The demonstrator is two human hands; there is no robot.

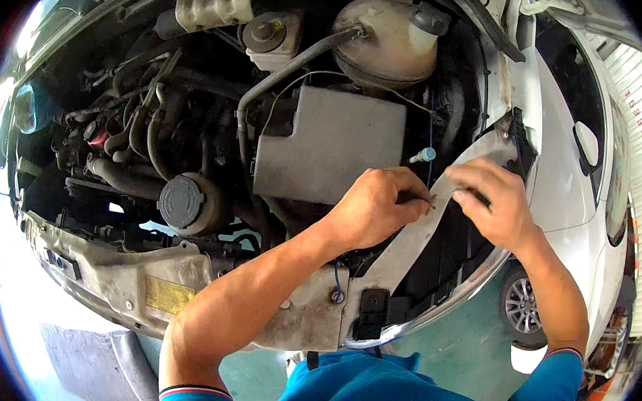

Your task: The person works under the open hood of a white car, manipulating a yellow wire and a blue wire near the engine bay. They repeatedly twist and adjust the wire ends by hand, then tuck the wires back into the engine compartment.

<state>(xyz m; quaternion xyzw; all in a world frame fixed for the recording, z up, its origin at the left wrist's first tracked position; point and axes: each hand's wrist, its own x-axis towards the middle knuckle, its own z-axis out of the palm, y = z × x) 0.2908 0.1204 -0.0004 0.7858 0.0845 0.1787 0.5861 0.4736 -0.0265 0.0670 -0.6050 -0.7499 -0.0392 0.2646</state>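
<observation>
Leaning in: blue shirt (368, 391) at bottom edge, both forearms reach up over car front.
Near edge: dirty front crossbar (125, 275) w/ yellow sticker (167, 294), black clip (371, 312) just right of it.
L hand (371, 207): fingers curled tight, pinching sth small at the edge of the grey panel (409, 246); what it pinches is too small to tell.
R hand (493, 208): thumb + fingers closed on upper part of same panel, just beside L hand, fingertips nearly meeting.
Panel: pale grey strip, runs diagonal from crossbar up to white fender (563, 179), over black headlight pocket.
Behind hands: grey box cover (332, 150), mid bay; small blue-tipped plug (424, 155) at its right.
Left of box: round black cap (181, 202), hoses (130, 152) behind.
Far back: cream coolant tank (387, 38) w/ black cap, smaller capped reservoir (270, 37) to its left.
Far right: front wheel (521, 307), side mirror (587, 143).
</observation>
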